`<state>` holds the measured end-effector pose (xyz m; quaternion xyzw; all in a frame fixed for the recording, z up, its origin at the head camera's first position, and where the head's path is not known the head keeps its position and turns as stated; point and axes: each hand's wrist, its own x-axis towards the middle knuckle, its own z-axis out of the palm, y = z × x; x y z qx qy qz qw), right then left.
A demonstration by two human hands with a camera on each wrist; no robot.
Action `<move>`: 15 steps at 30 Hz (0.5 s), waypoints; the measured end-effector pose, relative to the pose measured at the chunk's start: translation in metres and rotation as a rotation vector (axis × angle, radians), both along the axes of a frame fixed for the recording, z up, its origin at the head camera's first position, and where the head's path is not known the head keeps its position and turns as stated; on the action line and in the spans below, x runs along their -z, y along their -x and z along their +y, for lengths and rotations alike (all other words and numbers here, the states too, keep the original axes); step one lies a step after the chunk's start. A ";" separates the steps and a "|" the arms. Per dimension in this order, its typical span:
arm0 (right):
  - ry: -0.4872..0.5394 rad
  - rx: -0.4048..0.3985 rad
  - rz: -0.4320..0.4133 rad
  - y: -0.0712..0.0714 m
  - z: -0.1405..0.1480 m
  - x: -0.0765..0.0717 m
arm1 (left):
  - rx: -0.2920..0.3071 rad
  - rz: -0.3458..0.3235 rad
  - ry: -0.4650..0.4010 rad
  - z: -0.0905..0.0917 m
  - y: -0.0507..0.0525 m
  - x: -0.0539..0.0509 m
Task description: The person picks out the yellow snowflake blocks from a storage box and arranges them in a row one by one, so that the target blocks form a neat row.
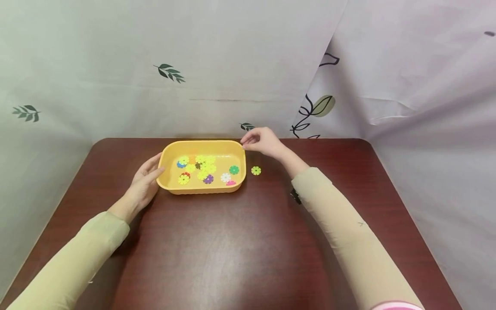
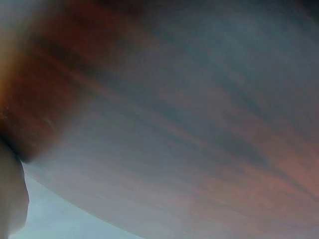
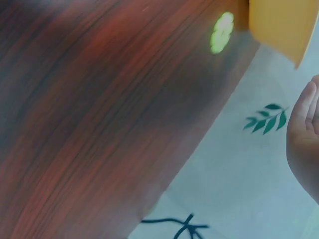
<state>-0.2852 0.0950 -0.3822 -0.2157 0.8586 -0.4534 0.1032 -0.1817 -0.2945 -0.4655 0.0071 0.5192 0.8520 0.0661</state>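
A yellow tray (image 1: 201, 190) holding several small notched discs in yellow, blue, green, white, purple and pink is at the back of the table. My left hand (image 1: 142, 186) holds its left end, with the thumb over the rim. At its back right corner is my right hand (image 1: 263, 141), fingers bent, fingertips at the rim; whether they grip it cannot be told. One yellow-green disc (image 1: 256, 171) lies on the table just right of the tray, and this disc (image 3: 222, 33) also shows beside the tray (image 3: 281, 27) in the right wrist view.
The dark red wooden table (image 1: 232, 249) ends at a pale curtain (image 1: 217, 77) with leaf prints behind it. A small black object (image 1: 296, 196) shows by the right sleeve. Something pink (image 1: 398, 305) is at the bottom right edge.
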 end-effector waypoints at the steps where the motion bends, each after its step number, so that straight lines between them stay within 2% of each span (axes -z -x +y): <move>1: 0.002 -0.011 0.002 0.000 -0.004 0.000 | -0.001 -0.001 0.005 0.000 0.000 0.000; 15: 0.029 -0.150 -0.033 -0.011 -0.066 0.007 | -0.006 -0.004 0.011 0.000 -0.001 -0.001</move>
